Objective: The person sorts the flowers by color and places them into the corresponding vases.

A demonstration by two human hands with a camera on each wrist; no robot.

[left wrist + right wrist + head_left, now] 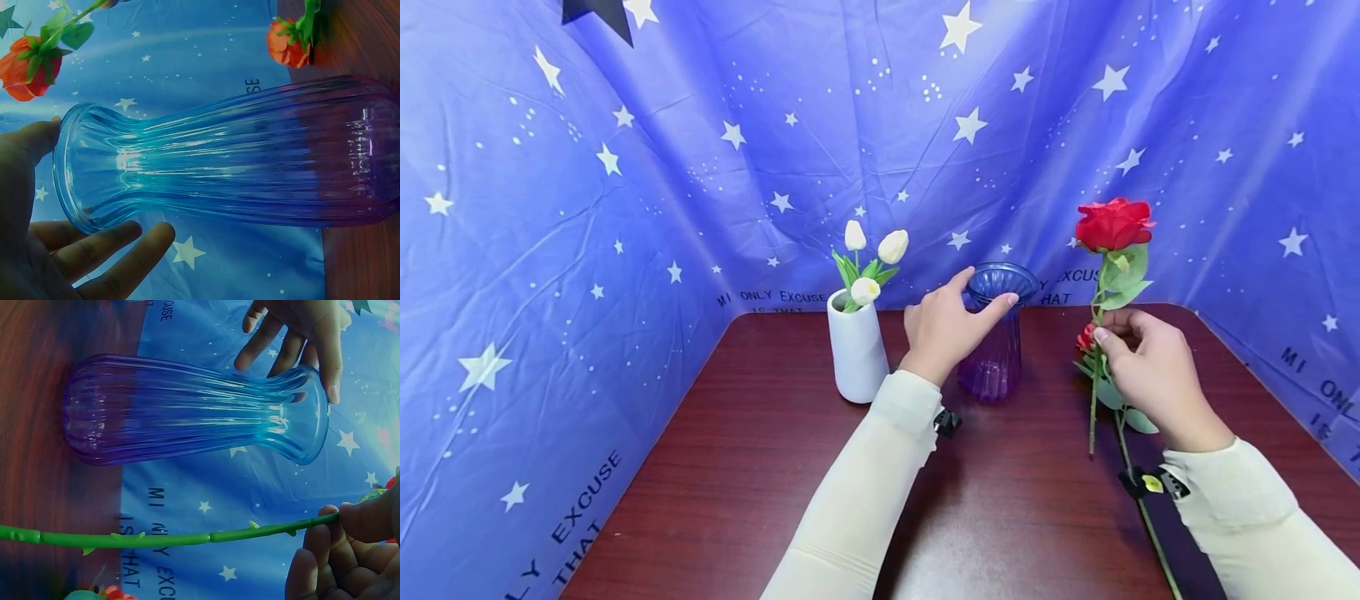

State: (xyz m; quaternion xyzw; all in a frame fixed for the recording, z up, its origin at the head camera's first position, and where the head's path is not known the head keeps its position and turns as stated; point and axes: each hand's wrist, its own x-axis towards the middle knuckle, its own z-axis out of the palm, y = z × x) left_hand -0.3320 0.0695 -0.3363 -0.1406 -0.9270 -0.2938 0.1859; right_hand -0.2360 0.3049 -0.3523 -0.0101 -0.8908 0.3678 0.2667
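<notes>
A ribbed glass vase (990, 358), blue at the flared mouth and purple at the base, stands upright on the table. My left hand (951, 325) holds it by the rim, thumb on one side and fingers on the other; the left wrist view shows the thumb and fingertips at the rim (67, 181). To the right of the vase, my right hand (1157, 375) pinches the stem of a red rose (1114, 225) between thumb and fingers. The rose is upright, its bloom above the hand; its green stem (125, 540) hangs below, outside the vase.
Left of the glass vase is a white vase (856, 354) with several white tulips (892, 247). Another red rose (1085, 337) lies on the table (760, 467) behind the right hand, its long stem running toward the near edge. Blue star-printed cloth (820, 108) surrounds the table.
</notes>
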